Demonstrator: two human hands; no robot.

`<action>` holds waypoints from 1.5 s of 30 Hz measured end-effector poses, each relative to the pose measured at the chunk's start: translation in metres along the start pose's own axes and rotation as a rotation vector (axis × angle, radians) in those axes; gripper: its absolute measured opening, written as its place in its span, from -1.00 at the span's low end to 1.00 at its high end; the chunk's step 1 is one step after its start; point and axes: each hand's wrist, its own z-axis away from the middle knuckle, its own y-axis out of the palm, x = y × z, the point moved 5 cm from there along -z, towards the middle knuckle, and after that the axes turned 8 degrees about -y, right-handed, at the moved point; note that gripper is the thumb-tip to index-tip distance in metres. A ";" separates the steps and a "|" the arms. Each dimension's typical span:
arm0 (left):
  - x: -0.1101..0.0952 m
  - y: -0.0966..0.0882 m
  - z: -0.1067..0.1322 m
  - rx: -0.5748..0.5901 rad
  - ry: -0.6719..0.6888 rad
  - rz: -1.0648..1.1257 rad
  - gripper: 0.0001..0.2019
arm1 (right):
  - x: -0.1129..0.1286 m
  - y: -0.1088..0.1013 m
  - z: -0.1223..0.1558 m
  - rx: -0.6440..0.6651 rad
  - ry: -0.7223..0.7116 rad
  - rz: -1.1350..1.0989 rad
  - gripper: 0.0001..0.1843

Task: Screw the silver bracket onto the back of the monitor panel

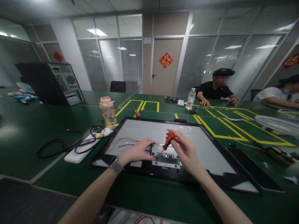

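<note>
A flat monitor panel (pixel 205 146) lies face down on the green table, its grey metal back up, with a silver bracket (pixel 166 158) near its front edge. My right hand (pixel 185 152) is closed round an orange-handled screwdriver (pixel 168 140), whose tip points down at the bracket's left part. My left hand (pixel 136 151) rests on the panel just left of the bracket, fingers curled and pressed against the bracket's edge. Thin coloured wires (pixel 123 142) run across the panel to the left of that hand.
A pink-lidded bottle (pixel 108 112), a white power strip (pixel 79 151) and black cables (pixel 60 146) lie left. A second screwdriver (pixel 136 113) is beyond the panel. A computer case (pixel 52 82) stands far left. Two people sit at the back right, by a water bottle (pixel 191 99).
</note>
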 end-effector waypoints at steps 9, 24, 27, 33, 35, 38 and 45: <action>-0.002 0.000 0.000 0.007 -0.004 0.014 -0.37 | -0.001 -0.005 -0.004 -0.080 -0.024 0.113 -0.66; -0.001 0.000 0.000 0.005 -0.005 0.019 -0.38 | -0.007 -0.008 -0.003 -0.102 0.057 -0.004 -0.72; 0.000 0.000 0.000 0.005 -0.013 0.022 -0.38 | -0.005 -0.009 -0.005 -0.123 0.069 -0.035 -0.83; 0.000 0.000 0.000 0.017 -0.007 0.037 -0.38 | -0.009 -0.010 -0.007 -0.132 0.140 -0.207 -0.84; -0.001 0.000 0.000 0.021 -0.002 0.027 -0.37 | -0.013 -0.010 -0.007 -0.111 0.175 -0.239 -0.76; 0.000 0.000 0.001 0.015 -0.004 0.018 -0.37 | -0.016 -0.008 -0.005 -0.063 0.208 -0.280 -0.70; -0.001 0.000 0.001 0.008 -0.007 0.029 -0.37 | -0.012 -0.005 -0.007 -0.025 0.163 -0.288 -0.78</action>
